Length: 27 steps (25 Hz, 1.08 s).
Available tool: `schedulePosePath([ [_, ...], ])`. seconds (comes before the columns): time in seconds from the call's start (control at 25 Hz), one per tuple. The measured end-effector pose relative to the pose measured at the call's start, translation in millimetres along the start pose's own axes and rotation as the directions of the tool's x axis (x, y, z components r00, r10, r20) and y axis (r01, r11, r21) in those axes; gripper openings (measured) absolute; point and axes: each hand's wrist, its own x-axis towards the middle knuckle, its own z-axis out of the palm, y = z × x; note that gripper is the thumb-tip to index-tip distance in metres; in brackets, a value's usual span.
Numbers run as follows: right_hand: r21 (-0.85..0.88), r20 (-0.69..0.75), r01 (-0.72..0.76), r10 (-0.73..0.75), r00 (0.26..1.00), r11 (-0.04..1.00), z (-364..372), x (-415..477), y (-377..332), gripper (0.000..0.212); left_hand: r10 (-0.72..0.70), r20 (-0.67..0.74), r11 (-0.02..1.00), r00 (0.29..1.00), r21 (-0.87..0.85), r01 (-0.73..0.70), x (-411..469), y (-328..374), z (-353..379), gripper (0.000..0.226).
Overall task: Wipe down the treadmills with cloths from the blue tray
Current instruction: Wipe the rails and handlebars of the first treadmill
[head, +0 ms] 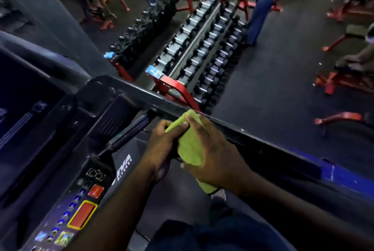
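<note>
Left hand [162, 145], right hand [216, 159] both clench green cloth [190, 149] by treadmill handrail [232, 131], probably bunching it for firmer wiping.

Cloth [191, 149]: soft yellow-green fabric, matt. Treadmill rail [232, 131]: smooth black, slight sheen. Dumbbell rack [178, 89]: glossy red-painted metal.

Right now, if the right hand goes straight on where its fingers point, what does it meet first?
Probably the black rail just past the cloth that the right hand holds; depth is unclear.
</note>
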Motion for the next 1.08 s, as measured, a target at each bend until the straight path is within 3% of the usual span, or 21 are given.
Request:
schedulePosePath([
  [0.16,0.031,-0.101,-0.159,0.161,0.982,0.987,-24.0,-20.6,34.3,0.116,-0.065,0.207,0.996,0.976,0.075,0.050,18.0,2.6,48.1,0.043],
  [0.32,0.047,-0.304,-0.353,0.350,0.886,0.935,-38.2,-64.1,59.2,0.112,-0.068,0.467,0.981,0.882,0.193,-0.027,27.8,-2.9,80.3,0.042],
  [0.44,0.129,-0.517,-0.520,0.505,0.691,0.844,-50.5,-109.5,76.6,0.111,-0.068,0.541,0.942,0.838,0.312,-0.125,23.4,-22.4,99.0,0.035],
  [0.52,0.127,-0.622,-0.631,0.557,0.551,0.766,-57.2,-133.5,99.8,0.107,0.006,0.598,0.901,0.801,0.344,-0.264,22.9,-39.9,108.8,0.025],
  [0.56,0.084,-0.632,-0.692,0.575,0.520,0.717,-59.3,-140.5,113.4,0.103,0.065,0.618,0.859,0.783,0.365,-0.359,21.9,-49.2,114.7,0.023],
  [0.64,-0.009,-0.500,-0.781,0.673,0.545,0.625,-55.6,-138.1,137.3,0.093,0.204,0.614,0.735,0.762,0.418,-0.533,19.2,-67.0,121.2,0.021],
  [0.72,-0.023,-0.343,-0.798,0.745,0.573,0.603,-39.4,-130.9,143.7,0.081,0.281,0.605,0.651,0.745,0.450,-0.611,13.5,-83.5,118.0,0.028],
  [0.84,-0.113,-0.429,-0.791,0.689,0.584,0.601,-23.4,-137.2,142.0,0.058,0.350,0.526,0.592,0.775,0.517,-0.619,13.9,-100.1,100.3,0.027],
  [0.92,-0.276,-0.460,-0.758,0.611,0.644,0.591,-28.5,-135.9,149.7,0.055,0.427,0.412,0.565,0.805,0.574,-0.593,16.8,-110.0,87.1,0.025],
  [1.0,-0.400,-0.304,-0.674,0.604,0.736,0.621,-54.1,-104.8,171.7,0.061,0.504,0.294,0.546,0.812,0.620,-0.563,16.4,-120.2,90.6,0.025],
  [1.08,-0.420,-0.033,-0.598,0.647,0.762,0.683,-80.9,-67.3,191.8,0.059,0.489,0.094,0.625,0.867,0.655,-0.424,8.5,-130.5,112.4,0.029],
])
